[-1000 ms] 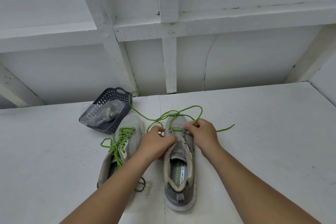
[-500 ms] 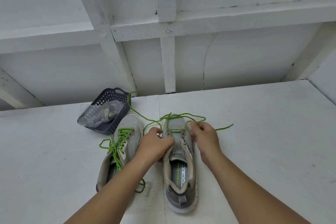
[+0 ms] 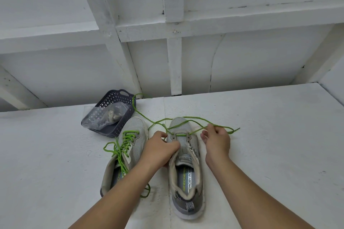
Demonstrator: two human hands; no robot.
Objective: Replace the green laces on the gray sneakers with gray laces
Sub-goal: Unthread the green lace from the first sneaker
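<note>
Basket (image 3: pixel 113 128): far left, holds a clear bag; the gray laces are probably inside.
Left shoe (image 3: pixel 125 147): fully laced in green.
Left hand (image 3: pixel 160 151): fingers curled, gripping the right shoe (image 3: pixel 186 169) at its eyelets.
Green lace (image 3: pixel 180 134): only the last row is threaded.
Right hand (image 3: pixel 216 140): pinches the loose lace.
Risk: the loose lace could tangle and jam at the eyelet if pulled fast.

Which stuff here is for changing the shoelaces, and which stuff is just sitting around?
For the job:
- right sneaker, held by the left hand
- its green lace, pinched by the right hand
- left sneaker, still laced green
- clear bag in the dark basket, perhaps the new laces; contents unclear

Just there:
- white table
- white wall beams
</note>
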